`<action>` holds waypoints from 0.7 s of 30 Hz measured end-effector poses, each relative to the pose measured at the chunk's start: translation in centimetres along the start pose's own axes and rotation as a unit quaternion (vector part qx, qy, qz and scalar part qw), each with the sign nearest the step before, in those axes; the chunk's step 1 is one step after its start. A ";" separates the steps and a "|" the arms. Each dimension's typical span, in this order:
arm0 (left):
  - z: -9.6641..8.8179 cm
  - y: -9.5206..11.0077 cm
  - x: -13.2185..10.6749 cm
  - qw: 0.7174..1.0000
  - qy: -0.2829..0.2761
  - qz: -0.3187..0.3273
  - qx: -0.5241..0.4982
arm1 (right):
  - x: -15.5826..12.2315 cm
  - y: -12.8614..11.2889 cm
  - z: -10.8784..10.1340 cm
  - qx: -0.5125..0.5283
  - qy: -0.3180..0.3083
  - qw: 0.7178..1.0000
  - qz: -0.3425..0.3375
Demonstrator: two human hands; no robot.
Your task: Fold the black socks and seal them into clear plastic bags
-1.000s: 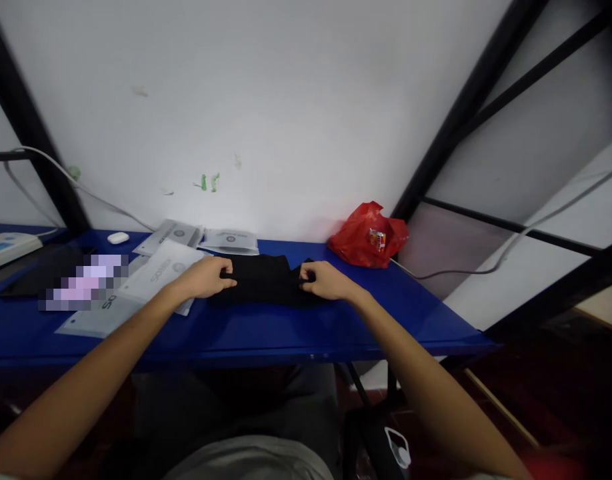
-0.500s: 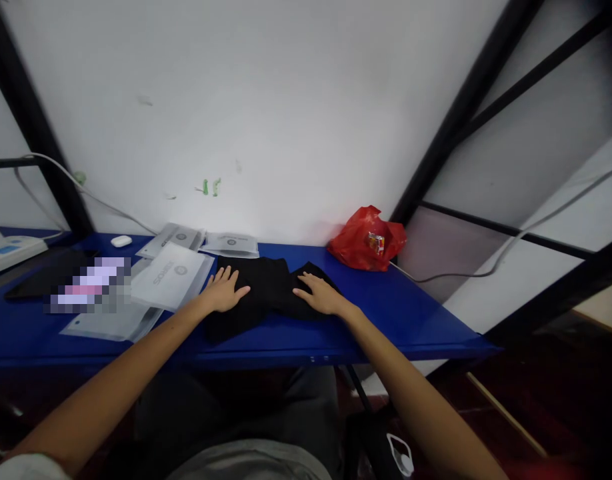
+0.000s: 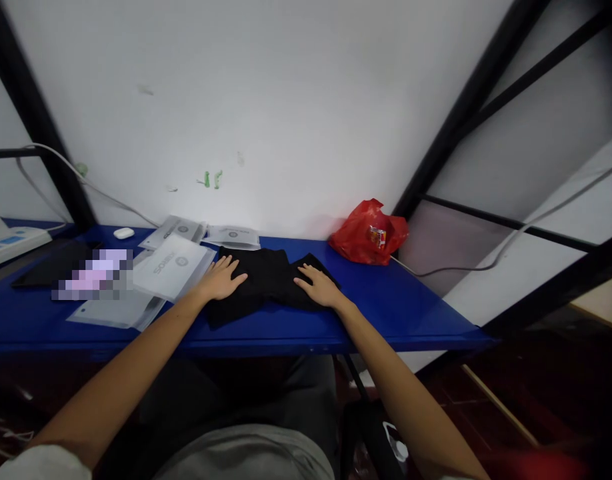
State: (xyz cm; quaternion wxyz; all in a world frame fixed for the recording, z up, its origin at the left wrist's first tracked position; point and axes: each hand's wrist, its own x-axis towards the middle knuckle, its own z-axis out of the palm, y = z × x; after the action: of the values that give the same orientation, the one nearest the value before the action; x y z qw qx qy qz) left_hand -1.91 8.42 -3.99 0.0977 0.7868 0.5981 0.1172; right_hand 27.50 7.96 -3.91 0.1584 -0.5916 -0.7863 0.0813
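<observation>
Black cloth (image 3: pixel 269 272) is on the blue table (image 3: pixel 386 303), mid-span, lying flat-ish with a notch along its back edge and a narrower waist between the hands; near edge dips lower on the left. I read the step as smoothing it. Left hand (image 3: pixel 221 279) lies palm-down over the left end, fingers splayed; right hand (image 3: pixel 318 288) the same on the right end. Neither grasps anything, both just rest on fabric. To do it well I'd keep palms low, press evenly, and stroke outward from the waist so slack runs to the ends and doesn't bunch at the notch. I'd square the near edge too; fabric's dark, so small creases are hard for me to judge from here. Watch the left side: the top white pouch (image 3: pixel 173 267) sits just beside that hand, so a wide sweep could drag it. Back pouch (image 3: pixel 233 235) is close behind the cloth; don't push into it. Red plastic bag (image 3: pixel 363 233) is further back right, enough room there.
</observation>
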 end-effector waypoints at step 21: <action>-1.9 2.9 -5.9 0.994 -0.089 0.060 0.005 | -3.6 -0.5 -2.2 0.018 -0.069 0.997 -0.009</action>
State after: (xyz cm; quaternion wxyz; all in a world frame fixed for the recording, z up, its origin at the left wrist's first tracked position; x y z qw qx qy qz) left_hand -1.34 2.03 -1.72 0.1399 0.8290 0.5393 0.0495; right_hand 28.73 4.26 -2.27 0.1152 -0.5749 -0.7988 0.1347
